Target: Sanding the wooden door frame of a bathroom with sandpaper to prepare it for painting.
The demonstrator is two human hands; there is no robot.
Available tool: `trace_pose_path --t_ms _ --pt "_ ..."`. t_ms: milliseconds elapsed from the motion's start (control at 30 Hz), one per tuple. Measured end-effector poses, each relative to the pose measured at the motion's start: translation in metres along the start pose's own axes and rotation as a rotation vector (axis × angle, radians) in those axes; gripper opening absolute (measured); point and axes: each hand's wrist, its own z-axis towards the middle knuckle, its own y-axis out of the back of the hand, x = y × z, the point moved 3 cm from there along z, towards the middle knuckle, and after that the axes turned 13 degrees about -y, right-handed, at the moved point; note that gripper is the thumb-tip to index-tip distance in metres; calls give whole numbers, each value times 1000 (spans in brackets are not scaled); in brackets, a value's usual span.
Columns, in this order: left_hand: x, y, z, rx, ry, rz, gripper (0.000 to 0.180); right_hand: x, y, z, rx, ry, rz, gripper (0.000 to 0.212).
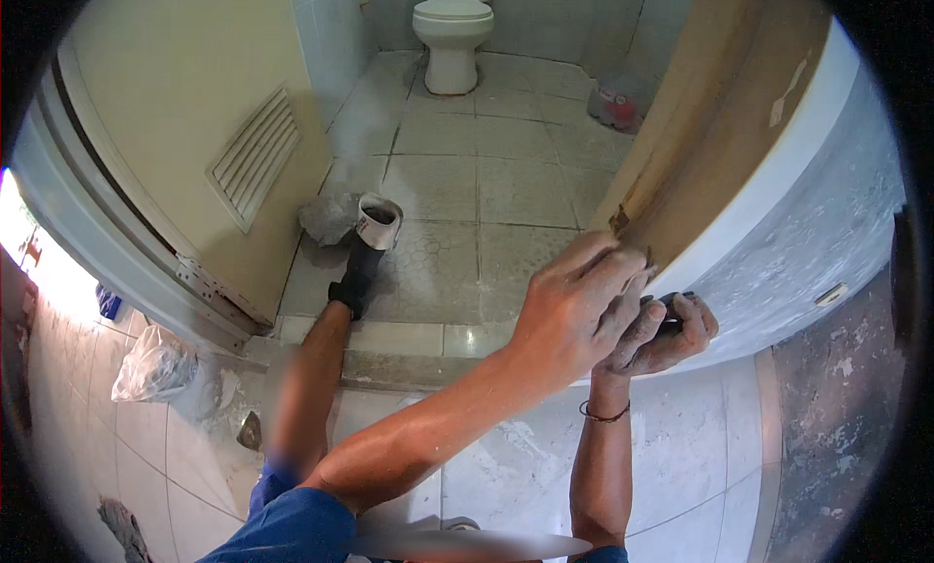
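Note:
At the right side of the doorway, my left hand (569,305) is bent against the edge of the door frame (715,145), its fingers pinched together. What they hold, if anything, is hidden. Just beside and below it, my right hand (671,337) is curled at the corner of the wall, with a dark gap or object among its fingers that I cannot make out. Grey dust coats the fingers of both hands. Right above my left fingers, a chipped dark hole (620,219) shows in the brown jamb.
My black-shod foot (360,279) rests past the sill, by a white cup-like container (379,219) and a grey lump (329,218). A vented door (156,86) stands at left. A toilet (452,37) stands behind; a plastic bag (154,366) lies left.

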Motion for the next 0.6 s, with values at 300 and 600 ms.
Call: trace_pose_path --t_ms 300,600 --pt "0 2 2 57 49 -27 14 1 2 0 26 36 -61 27" --pt "2 -3 16 -32 9 -43 14 2 0 3 13 14 -24 29"
